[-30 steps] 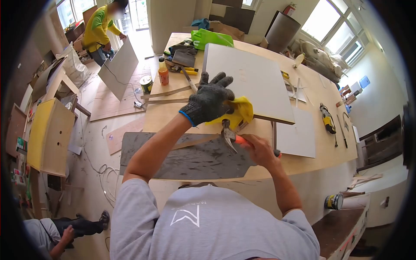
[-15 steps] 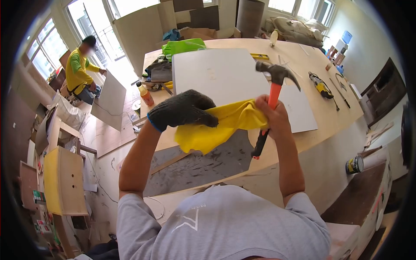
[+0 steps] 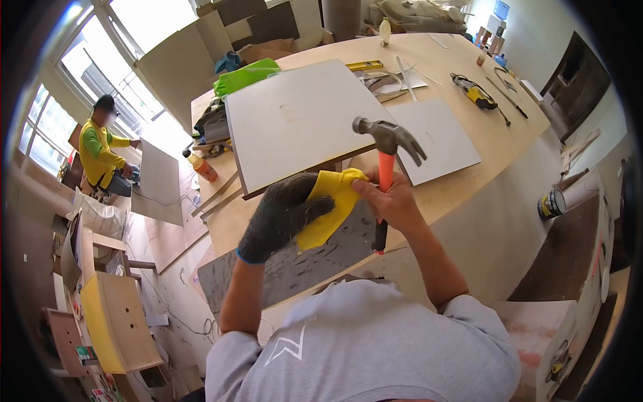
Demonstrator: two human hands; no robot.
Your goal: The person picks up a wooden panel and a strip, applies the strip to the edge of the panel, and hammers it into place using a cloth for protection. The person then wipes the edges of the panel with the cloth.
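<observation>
My left hand (image 3: 281, 216), in a dark work glove with a blue cuff, is closed on a yellow cloth (image 3: 326, 224). Bare and curled, my right hand (image 3: 394, 203) grips a claw hammer (image 3: 386, 169) by its orange and black handle, with the steel head pointing up. Thumb and fingers of that same hand also pinch the cloth's upper right end. Both hands are above the near edge of the table, over a dark grey stained sheet (image 3: 268, 271). Just beyond them lies a white-faced panel (image 3: 301, 124).
A second white sheet (image 3: 439, 141) lies on the wooden table (image 3: 509, 127). Further off are a yellow power tool (image 3: 474, 92), a spirit level (image 3: 365, 65) and a bottle (image 3: 202, 167). At left, a co-worker (image 3: 104, 151) holds an upright board (image 3: 155, 184). A can (image 3: 551, 203) stands right.
The yellow cloth, stretched between my hands before, is now bunched up with my hands closer together. The hammer has come left and slightly lower in view. The camera view has shifted.
</observation>
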